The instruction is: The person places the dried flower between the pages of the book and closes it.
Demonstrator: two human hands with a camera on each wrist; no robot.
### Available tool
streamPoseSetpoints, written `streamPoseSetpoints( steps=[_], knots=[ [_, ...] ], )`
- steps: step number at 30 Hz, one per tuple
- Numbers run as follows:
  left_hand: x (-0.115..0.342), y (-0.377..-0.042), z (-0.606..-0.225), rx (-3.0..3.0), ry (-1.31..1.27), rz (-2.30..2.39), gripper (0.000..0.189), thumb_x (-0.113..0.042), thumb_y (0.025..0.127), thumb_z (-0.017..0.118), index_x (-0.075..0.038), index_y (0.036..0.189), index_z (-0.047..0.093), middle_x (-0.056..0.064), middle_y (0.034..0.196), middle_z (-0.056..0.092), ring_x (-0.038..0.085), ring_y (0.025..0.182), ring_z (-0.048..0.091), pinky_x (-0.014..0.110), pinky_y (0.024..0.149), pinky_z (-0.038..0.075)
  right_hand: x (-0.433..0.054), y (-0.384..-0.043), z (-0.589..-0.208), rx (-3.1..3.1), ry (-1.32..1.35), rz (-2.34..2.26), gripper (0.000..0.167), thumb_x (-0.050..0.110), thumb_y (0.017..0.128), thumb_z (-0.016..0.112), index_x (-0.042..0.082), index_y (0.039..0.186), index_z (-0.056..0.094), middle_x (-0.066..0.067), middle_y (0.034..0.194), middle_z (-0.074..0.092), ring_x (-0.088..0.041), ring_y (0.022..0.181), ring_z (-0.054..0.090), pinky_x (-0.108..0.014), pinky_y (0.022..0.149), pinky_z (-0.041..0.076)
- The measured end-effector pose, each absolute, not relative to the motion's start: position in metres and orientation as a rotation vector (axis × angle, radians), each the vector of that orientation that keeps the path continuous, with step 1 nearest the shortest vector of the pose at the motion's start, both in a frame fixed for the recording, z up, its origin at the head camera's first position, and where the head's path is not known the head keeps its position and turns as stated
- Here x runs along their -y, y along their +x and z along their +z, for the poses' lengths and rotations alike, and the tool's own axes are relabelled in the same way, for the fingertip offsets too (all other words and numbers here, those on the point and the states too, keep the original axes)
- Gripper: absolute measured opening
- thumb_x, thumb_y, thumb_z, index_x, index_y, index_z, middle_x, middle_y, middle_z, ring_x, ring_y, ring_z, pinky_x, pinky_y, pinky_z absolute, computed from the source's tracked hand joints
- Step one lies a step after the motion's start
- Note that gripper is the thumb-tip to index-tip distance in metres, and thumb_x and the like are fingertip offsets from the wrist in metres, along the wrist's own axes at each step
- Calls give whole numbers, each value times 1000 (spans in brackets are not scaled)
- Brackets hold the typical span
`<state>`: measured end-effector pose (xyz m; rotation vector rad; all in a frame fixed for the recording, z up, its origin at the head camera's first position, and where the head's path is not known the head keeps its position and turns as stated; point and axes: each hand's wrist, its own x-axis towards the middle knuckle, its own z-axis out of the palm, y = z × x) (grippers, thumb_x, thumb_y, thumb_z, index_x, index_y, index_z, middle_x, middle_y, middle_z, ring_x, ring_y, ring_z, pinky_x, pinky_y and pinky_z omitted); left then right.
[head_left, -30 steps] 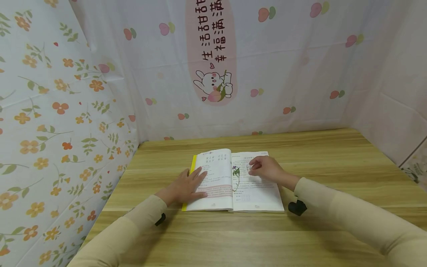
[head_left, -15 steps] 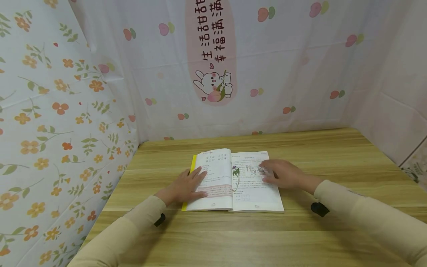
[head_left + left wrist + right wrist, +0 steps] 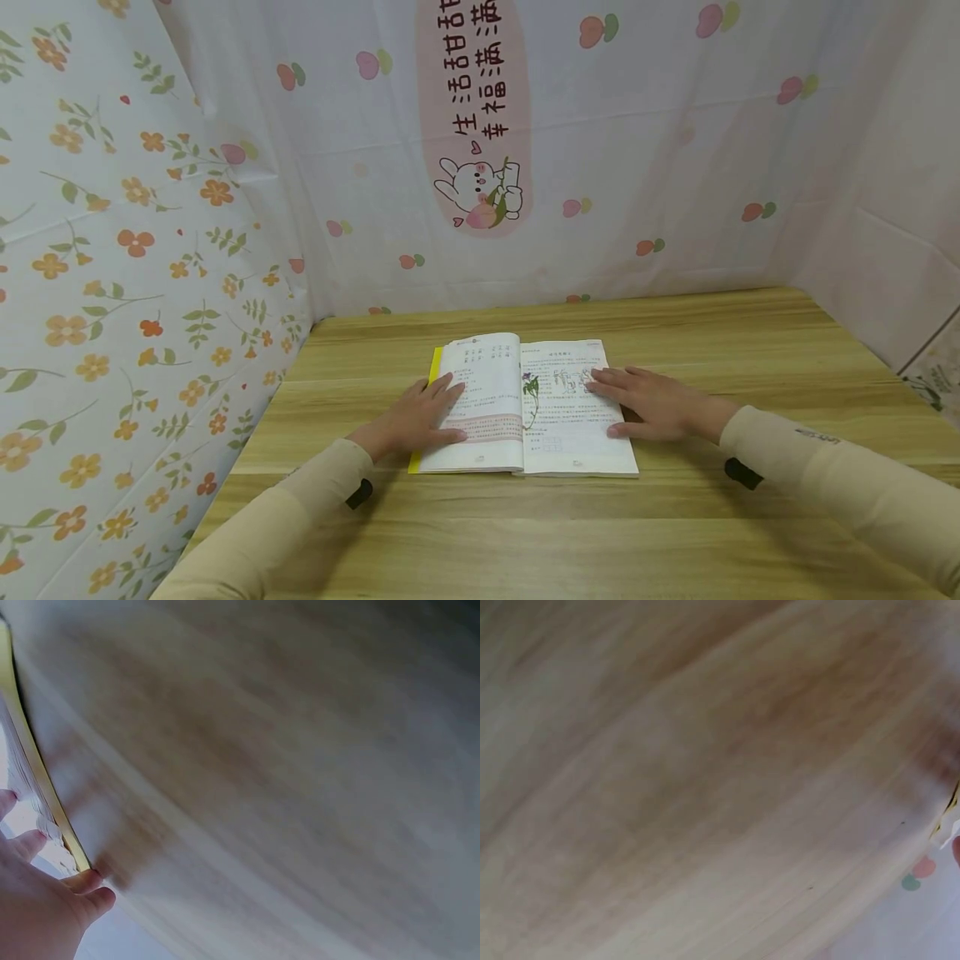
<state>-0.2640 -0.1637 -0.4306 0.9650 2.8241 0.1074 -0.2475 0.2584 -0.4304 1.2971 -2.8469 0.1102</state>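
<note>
An open book with a yellow cover lies flat on the wooden table, printed text on both pages. Along its centre fold rests a flower sprig with a small purple bloom, green leaves and a curved stem. My left hand rests with spread fingers on the left page and its outer edge. Over the right page's outer edge lies my right hand, fingers extended toward the printed drawing. In the left wrist view, fingers touch the book's yellow edge. Only a book corner and a fingertip show in the right wrist view.
The wooden table extends around the book on all sides. Behind it hangs a white curtain with fruit prints and a rabbit panel. A flowered curtain hangs along the left.
My right hand has moved right, from curled fingers over the middle of the right page to lying flat with fingers extended at its outer edge. The left hand has stayed in place.
</note>
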Motion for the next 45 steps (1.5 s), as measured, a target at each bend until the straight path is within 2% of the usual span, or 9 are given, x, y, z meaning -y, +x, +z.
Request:
streamPoseSetpoints(
  steps=[4, 11, 24, 33, 37, 41, 45],
  knots=[
    [163, -265, -429, -2830, 952, 154, 89, -65, 88, 54, -14, 155, 26, 13, 159, 20, 33, 142, 24, 51, 111, 20, -261, -248, -431, 2837, 1340, 63, 78, 60, 97, 43, 6, 152, 32, -15, 155, 30, -32, 140, 30, -54, 109, 24],
    [165, -266, -428, -2817, 796, 423, 91, -63, 80, 68, -21, 154, 32, 8, 160, 17, 38, 141, 21, 56, 109, 25, -261, -248, -432, 2820, 1362, 51, 77, 59, 98, 42, 6, 153, 29, -15, 157, 27, -32, 142, 27, -53, 110, 23],
    [169, -262, -415, -2868, 844, 799, 86, -48, 77, 80, -16, 148, 44, 11, 159, 21, 39, 142, 19, 60, 106, 25, -259, -247, -430, 2770, 1382, -12, 76, 57, 99, 42, 3, 151, 31, -18, 155, 28, -34, 141, 29, -50, 110, 26],
    [157, -263, -380, -2898, 915, 747, 91, -46, 76, 81, -16, 151, 38, 13, 160, 16, 41, 142, 17, 61, 105, 25, -261, -247, -431, 2786, 1376, -9, 77, 57, 99, 42, 3, 152, 30, -18, 155, 28, -34, 141, 28, -50, 110, 25],
    [148, -261, -361, -2885, 1001, 748, 89, -38, 76, 83, -14, 150, 38, 16, 159, 15, 43, 141, 18, 62, 104, 26, -261, -247, -433, 2785, 1374, 6, 77, 58, 98, 41, 4, 152, 31, -17, 155, 28, -34, 141, 29, -50, 110, 25],
    [137, -260, -343, -2844, 1060, 793, 86, -31, 77, 82, -15, 150, 39, 13, 160, 15, 39, 142, 17, 62, 104, 27, -263, -247, -436, 2778, 1356, 6, 77, 59, 98, 42, 4, 151, 32, -16, 155, 30, -33, 140, 30, -50, 109, 26],
    [125, -261, -332, -2804, 1099, 805, 81, -31, 78, 78, -17, 149, 41, 9, 160, 15, 34, 143, 16, 62, 104, 27, -264, -247, -437, 2810, 1336, 9, 78, 61, 97, 40, 6, 153, 30, -14, 156, 28, -31, 141, 28, -49, 111, 24]
  ],
)
